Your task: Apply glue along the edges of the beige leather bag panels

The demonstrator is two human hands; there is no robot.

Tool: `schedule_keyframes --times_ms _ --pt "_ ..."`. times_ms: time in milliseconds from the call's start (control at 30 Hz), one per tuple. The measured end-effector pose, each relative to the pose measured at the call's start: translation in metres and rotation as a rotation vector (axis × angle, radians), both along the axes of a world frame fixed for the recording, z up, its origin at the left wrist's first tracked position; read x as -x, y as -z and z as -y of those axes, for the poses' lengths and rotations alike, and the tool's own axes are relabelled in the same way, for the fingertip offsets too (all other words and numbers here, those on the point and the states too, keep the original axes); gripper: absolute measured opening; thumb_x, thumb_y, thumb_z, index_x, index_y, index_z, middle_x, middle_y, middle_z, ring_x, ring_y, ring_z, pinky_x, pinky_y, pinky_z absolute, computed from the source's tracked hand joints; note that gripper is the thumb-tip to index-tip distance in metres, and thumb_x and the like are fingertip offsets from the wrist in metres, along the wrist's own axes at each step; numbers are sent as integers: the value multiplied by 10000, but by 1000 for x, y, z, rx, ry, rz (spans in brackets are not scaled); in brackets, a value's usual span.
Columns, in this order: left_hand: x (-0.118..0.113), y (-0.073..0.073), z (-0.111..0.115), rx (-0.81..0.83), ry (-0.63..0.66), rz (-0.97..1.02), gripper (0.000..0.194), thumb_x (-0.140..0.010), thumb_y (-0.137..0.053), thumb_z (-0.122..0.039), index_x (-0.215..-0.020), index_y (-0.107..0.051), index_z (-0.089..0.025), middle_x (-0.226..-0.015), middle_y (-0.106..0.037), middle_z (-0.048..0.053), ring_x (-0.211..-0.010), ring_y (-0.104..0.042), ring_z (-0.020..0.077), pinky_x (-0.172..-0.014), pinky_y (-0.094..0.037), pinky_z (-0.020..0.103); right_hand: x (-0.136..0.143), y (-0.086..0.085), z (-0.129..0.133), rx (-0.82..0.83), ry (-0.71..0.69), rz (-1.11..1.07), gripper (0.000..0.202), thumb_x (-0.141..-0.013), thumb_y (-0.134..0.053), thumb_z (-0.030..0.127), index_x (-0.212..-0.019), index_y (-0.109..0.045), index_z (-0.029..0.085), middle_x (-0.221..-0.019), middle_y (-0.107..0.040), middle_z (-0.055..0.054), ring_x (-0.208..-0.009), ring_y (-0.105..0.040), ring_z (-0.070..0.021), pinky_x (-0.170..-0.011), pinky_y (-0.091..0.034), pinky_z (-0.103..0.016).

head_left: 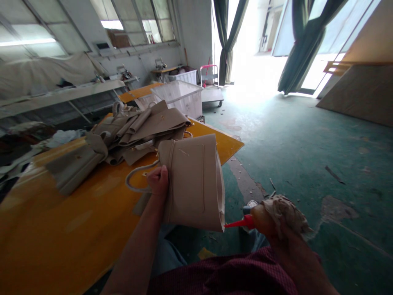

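Beige, smooth leather-like bag body with raised seams [190,180], held on its side over the near edge of a glossy orange-yellow tabletop [92,213], gaping end turned to the right. Clamped at the opposite end of it, with fingers curled in and thumb uppermost: bare left hand [158,180], right beside a thick, pale rope-like loop handle [130,180] curving out over the tabletop. Closed around an amber squeeze bottle [260,219] on the other side: right hand [285,237], fingers mostly hidden by a crumpled, stained greyish cloth [285,209] bunched over the bottle. Pointed leftward from the bottle, a slim red tapered nozzle [241,223], tip at the lower corner of the gaping end; cannot tell whether touching or just beside. Behind the bag body, heaped on the tabletop, a loose pile of similar taupe bag pieces [147,127], with a darker grey-beige folded piece [75,164] at its left. Beyond the pile, a translucent white plastic crate [181,100], then a flat trolley with a pink handle [211,95] on a scuffed green floor [291,151]. Across the lap below, maroon textured fabric [215,274] above blue denim [168,250]. Farther back, dark green tied curtains [225,53] flanking a bright doorway.
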State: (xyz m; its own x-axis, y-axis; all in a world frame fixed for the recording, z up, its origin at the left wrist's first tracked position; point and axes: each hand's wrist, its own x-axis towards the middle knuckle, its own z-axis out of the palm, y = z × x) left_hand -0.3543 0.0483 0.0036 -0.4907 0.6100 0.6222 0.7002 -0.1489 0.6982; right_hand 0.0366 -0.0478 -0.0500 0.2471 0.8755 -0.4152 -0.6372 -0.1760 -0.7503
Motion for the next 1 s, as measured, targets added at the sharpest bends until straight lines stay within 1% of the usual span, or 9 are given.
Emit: schedule_keyframes --times_ms 100,200,267,367,467,633,767,900,1000 --pt "4 -12 0 94 59 -34 534 -856 -508 -523 -463 -275 -247 -475 -250 -41 -487 -240 116 -511 -201 295 3 -11 -14 124 34 -247 308 -826 -867 321 -1113 -786 246 -1202 -767 -52 -1054 -750 -238 -816 -670 -310" --pt "13 -35 1 300 216 -104 529 -785 -592 -588 -477 -345 -236 -501 -310 -46 -519 -307 117 -533 -238 276 13 -45 -36 165 59 -398 203 -987 -684 265 -1166 -780 257 -1184 -775 -46 -962 -769 -211 -740 -677 -302" --pt "22 -56 2 437 352 -144 490 -703 -685 -609 -540 -429 -224 -558 -408 -43 -573 -395 130 -562 -296 261 27 -74 -50 161 37 -440 243 -1027 -589 203 -1162 -780 266 -1129 -785 -45 -879 -772 -205 -679 -674 -298" --pt "34 -84 4 600 533 -195 436 -572 -817 -545 -726 -579 -213 -737 -594 -18 -720 -543 179 -659 -422 271 54 -114 -70 112 -88 -487 250 -1042 -543 172 -1092 -784 219 -1048 -790 -70 -822 -768 -206 -655 -667 -294" --pt "40 -104 5 715 584 -285 480 -519 -874 -446 -863 -626 -221 -884 -677 6 -837 -620 226 -743 -482 306 81 -141 -89 79 -212 -492 230 -1043 -545 172 -980 -766 187 -951 -785 -74 -775 -757 -191 -651 -651 -268" --pt "22 -123 10 750 474 -668 406 -575 -884 -334 -748 -532 -230 -886 -693 24 -883 -670 268 -790 -490 343 108 -176 -117 62 -323 -453 206 -1051 -536 199 -996 -731 160 -900 -770 -75 -735 -735 -190 -613 -635 -263" --pt "-5 -151 15 669 259 -970 209 -757 -808 -265 -772 -607 -209 -869 -715 83 -925 -696 314 -848 -485 404 115 -209 -133 7 -325 -413 172 -1045 -552 219 -1098 -707 166 -945 -764 -73 -760 -726 -203 -606 -639 -289" --pt "-20 -187 9 521 83 -1096 96 -900 -722 -257 -847 -707 -178 -881 -727 110 -920 -694 322 -832 -468 415 118 -251 -142 -121 -247 -409 124 -1027 -587 218 -1099 -687 199 -934 -758 -40 -774 -721 -198 -629 -646 -300" --pt "-23 -202 3 436 -21 -1103 165 -959 -677 -303 -898 -741 -164 -898 -731 140 -919 -692 334 -783 -458 405 119 -274 -143 -261 -229 -420 117 -1023 -597 219 -1102 -682 230 -951 -760 -7 -795 -726 -182 -650 -644 -292"
